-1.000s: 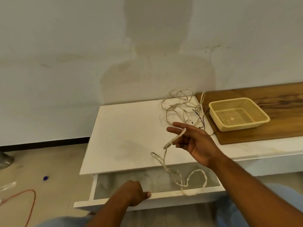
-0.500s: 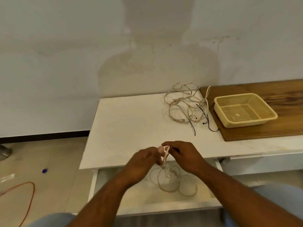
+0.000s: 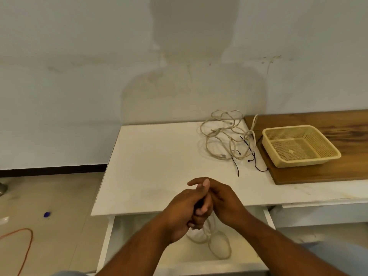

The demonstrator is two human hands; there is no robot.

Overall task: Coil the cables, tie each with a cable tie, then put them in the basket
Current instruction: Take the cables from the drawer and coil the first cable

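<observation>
Presently, left hand (image 3: 184, 213) and right hand (image 3: 226, 202) meet above the drawer (image 3: 104, 244), each grip closed around the pale cable (image 3: 208, 232), loops hanging below.

Pale cable (image 3: 199, 241) hangs looped (tangled cable (image 3: 221, 155) lies near the basket (image 3: 302, 163)).

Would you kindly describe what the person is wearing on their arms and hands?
The left forearm and right forearm are bare as far as the frame shows, with no sleeves. The left hand and right hand have no gloves, and I see no watch, ring or bracelet. Some light blue fabric shows at the lower edge; I cannot tell which garment.
</observation>
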